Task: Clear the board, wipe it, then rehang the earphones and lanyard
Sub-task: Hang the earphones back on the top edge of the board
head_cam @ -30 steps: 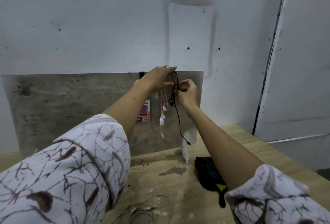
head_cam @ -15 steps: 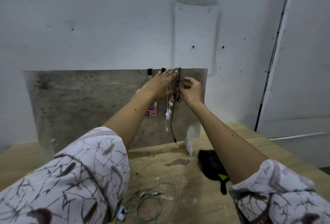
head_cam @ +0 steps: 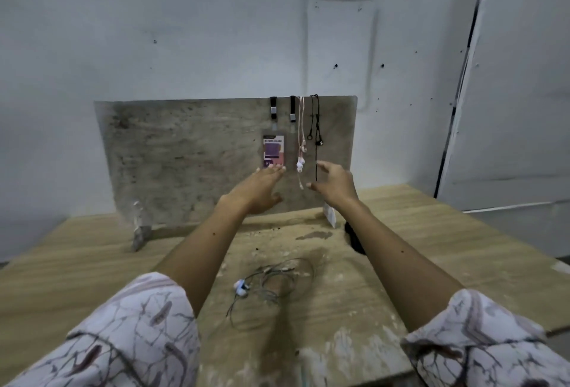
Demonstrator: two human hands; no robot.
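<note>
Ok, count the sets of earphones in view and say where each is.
3. The pink-white earphones and the black earphones hang side by side over the board's top edge. The grey earphones lie coiled on the table. More may be hidden.

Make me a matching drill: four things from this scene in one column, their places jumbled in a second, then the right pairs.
Things
1. badge
2. black earphones
3. grey earphones
4. pink earphones

Places
A. coiled loose on the table
B. hanging nearest the board's right edge
C. hanging on the board just above the left hand's fingertips
D. hanging on the board between the badge and the black cord

Pairs: 1-C, 2-B, 3-A, 4-D
</note>
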